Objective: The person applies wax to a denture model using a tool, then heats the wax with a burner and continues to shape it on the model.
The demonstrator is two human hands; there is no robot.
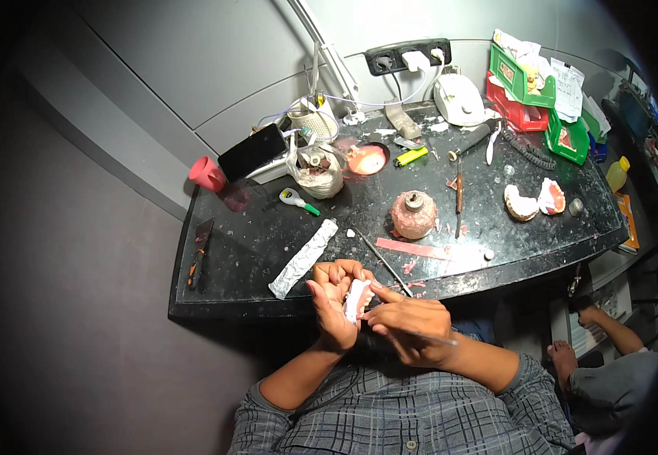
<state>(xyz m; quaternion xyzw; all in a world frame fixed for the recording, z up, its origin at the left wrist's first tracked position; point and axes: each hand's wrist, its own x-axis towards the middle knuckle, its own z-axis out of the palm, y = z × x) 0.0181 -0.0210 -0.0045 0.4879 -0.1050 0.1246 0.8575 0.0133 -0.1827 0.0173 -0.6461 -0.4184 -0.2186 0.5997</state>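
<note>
In front of my chest, just off the table's near edge, my left hand (334,311) cradles a white dental cast (353,302) with pink wax and a row of teeth along it. My right hand (416,322) pinches a thin metal carving tool (441,339); its shaft sticks out behind the fingers, while its tip is hidden by the cast. Beyond my hands lie a slim metal spatula (383,262), a strip of pink wax (411,248) and a crumpled white roll (304,258). A round wax-smeared spirit lamp (413,220) stands further back.
A brown-handled wax knife (459,193) and two cast halves (521,203) are at the right. At the left are a putty knife (199,256), red cup (206,174) and phone (253,152). Green and red bins (522,76) stack at the back. Another person's arm (609,326) shows lower right.
</note>
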